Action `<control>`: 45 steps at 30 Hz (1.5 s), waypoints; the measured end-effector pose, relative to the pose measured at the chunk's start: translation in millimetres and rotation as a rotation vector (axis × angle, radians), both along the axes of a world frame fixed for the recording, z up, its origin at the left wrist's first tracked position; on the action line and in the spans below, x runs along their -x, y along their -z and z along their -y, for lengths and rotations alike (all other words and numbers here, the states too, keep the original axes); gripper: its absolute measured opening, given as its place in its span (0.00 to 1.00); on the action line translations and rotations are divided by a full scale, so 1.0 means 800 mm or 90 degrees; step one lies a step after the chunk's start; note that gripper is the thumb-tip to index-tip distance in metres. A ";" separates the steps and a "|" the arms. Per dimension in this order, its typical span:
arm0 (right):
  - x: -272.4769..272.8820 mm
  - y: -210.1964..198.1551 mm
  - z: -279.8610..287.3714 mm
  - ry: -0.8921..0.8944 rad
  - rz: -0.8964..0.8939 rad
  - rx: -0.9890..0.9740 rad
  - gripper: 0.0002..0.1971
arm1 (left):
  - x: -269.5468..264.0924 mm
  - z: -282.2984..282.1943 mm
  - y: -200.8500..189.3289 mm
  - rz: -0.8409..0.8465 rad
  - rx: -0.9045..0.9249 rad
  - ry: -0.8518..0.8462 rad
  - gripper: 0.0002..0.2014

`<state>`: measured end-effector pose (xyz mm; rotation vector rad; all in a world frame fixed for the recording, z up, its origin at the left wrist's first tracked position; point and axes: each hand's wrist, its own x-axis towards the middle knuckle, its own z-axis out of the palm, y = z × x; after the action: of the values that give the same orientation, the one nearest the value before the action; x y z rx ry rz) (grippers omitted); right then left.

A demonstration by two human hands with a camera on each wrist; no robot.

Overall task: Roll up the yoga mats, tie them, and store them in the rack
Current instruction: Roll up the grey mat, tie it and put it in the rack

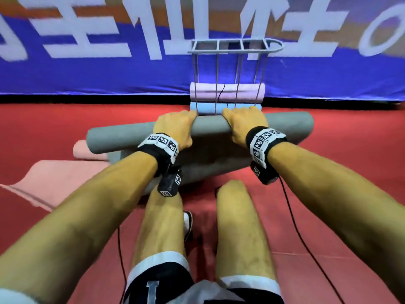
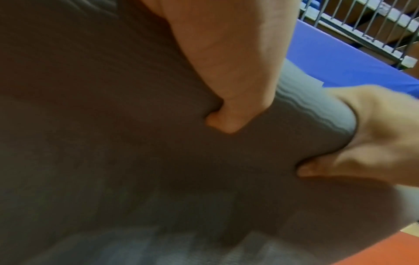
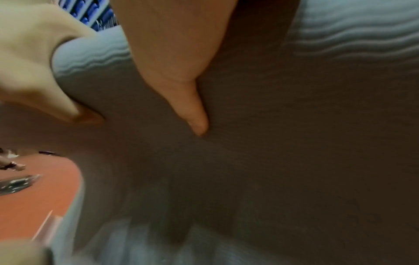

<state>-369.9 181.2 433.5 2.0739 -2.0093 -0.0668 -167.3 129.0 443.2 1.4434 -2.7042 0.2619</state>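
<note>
While both hands (image 1: 175,126) clasp the grey mat (image 1: 208,128), half rolled, red floor (image 1: 339,172)

grey wavy-ribbed mat (image 1: 210,126), pink mat (image 1: 226,92), pale blue mat (image 1: 206,107), red floor (image 1: 350,172), blue banner (image 1: 109,71), white lettering

Sports hall, red court floor (image 1: 328,172), blue lettered banner (image 1: 109,71), mat rack (image 1: 230,47)

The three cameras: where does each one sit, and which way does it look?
Head: looks forward and down at both forearms, the left hand and right hand gripping the grey rolled foam yoga mat; bare legs show.
Left wrist: sits under the left hand, looking along the mat.
Right wrist: mirrors it, showing the right hand.
Both wrist views share the mat and the opposite hand.
</note>
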 end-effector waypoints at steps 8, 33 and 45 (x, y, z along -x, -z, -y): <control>0.128 -0.092 -0.122 0.172 -0.061 0.114 0.19 | 0.151 -0.054 -0.076 -0.062 0.111 0.207 0.18; -0.048 0.058 -0.127 0.010 0.064 -0.229 0.26 | -0.044 -0.106 0.053 0.172 -0.220 0.052 0.30; -0.057 0.107 -0.141 0.073 0.126 -0.445 0.29 | -0.031 -0.090 0.126 0.179 -0.520 0.087 0.20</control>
<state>-324.4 293.7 347.8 2.4159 -2.4783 -0.7029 -142.4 201.2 342.5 1.4088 -3.3135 -0.7983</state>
